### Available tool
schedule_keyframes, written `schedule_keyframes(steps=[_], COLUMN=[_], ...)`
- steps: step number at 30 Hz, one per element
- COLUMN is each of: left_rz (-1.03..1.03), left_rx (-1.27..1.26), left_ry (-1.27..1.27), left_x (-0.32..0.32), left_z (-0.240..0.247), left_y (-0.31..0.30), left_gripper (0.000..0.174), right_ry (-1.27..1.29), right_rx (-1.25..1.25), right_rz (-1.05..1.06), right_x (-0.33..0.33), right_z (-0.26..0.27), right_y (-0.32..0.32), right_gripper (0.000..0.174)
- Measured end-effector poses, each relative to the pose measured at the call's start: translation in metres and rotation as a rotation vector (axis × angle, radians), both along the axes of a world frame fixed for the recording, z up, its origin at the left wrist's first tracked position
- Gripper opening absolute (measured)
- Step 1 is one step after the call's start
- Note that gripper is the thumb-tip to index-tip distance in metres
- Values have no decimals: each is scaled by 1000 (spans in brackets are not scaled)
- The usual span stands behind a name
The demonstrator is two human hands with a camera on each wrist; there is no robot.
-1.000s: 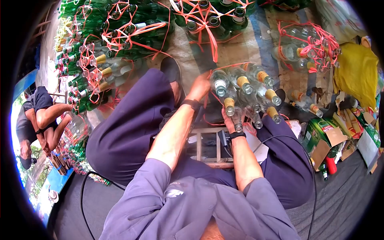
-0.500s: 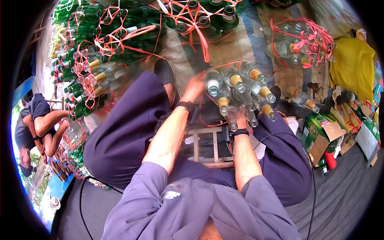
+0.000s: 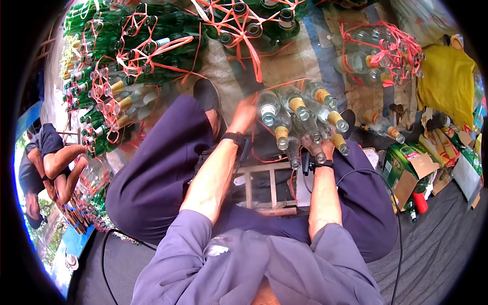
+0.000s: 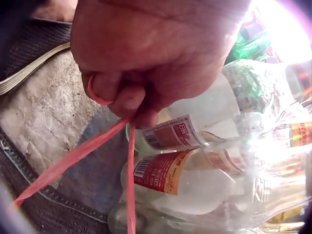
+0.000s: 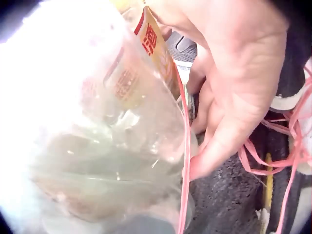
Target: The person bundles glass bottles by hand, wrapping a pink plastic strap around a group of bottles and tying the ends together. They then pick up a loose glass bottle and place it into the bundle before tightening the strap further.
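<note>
Several clear glass bottles (image 3: 291,97) with yellow or white neck labels stand bunched in front of me, necks toward me. A pink plastic strap (image 4: 130,183) runs around the bunch. At its left side my left hand (image 3: 243,117) grips the strap in curled fingers, beside the labelled bottles (image 4: 168,170) in the left wrist view. My right hand (image 3: 328,148) is at the near right of the bunch, partly hidden by bottle necks. In the right wrist view its fingers (image 5: 214,141) rest against a bottle's side (image 5: 146,151), next to the strap.
Green bottles (image 3: 168,20) tied with pink straps stand at the far left and back. Another tied bunch of clear bottles (image 3: 381,51) lies at the back right. Loose bottles (image 3: 381,124), a yellow bag (image 3: 447,84) and torn cartons (image 3: 406,165) are at right. Another person (image 3: 51,162) sits at left.
My right hand has moved to the right along the near side of the bottles. The left hand stays at the left of the bunch with the strap. The head view has shifted slightly.
</note>
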State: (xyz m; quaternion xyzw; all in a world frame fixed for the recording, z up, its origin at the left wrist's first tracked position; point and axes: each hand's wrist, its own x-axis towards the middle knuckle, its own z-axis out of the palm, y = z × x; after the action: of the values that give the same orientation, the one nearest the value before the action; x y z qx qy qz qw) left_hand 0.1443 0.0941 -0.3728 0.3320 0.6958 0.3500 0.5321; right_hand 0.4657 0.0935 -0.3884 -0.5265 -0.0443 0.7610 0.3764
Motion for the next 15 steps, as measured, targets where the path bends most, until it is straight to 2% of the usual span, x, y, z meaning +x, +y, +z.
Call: schedule_keyframes(steps=[1,2,4,5,7,10,11,12,13,15], left_rz=[-1,31,64,34,2,29,-27,-83,-83,-42], left_rx=[1,-32,-65,-66,-69,-35,-76,-117,-119,-84], left_ry=[-2,-28,-52,-42,-34,-33,43,120,119,18], left_x=[1,3,2,1,1,1,-2,-4,-6,-9], left_z=[2,5,10,12,10,12,13,16,-2,-25], left_y=[2,3,5,6,5,9,10,12,7,5], left_gripper=[43,41,39,38,36,33,33,34,34,34], right_ry=[160,158,-480,-479,92,57,56,106,157,170], right_rx=[-178,-177,307,309,-115,-257,-259,-333,-407,-388], right_rz=[-120,-119,422,423,-76,-147,-148,-266,-385,-357], right_x=[-6,-12,-20,-19,-17,-34,-35,-36,-39,-45], right_z=[17,29,46,43,42,56,52,46,44,46], right_y=[4,3,-3,-1,7,14,12,10,9,9], right_gripper=[48,48,46,46,45,43,43,42,41,40])
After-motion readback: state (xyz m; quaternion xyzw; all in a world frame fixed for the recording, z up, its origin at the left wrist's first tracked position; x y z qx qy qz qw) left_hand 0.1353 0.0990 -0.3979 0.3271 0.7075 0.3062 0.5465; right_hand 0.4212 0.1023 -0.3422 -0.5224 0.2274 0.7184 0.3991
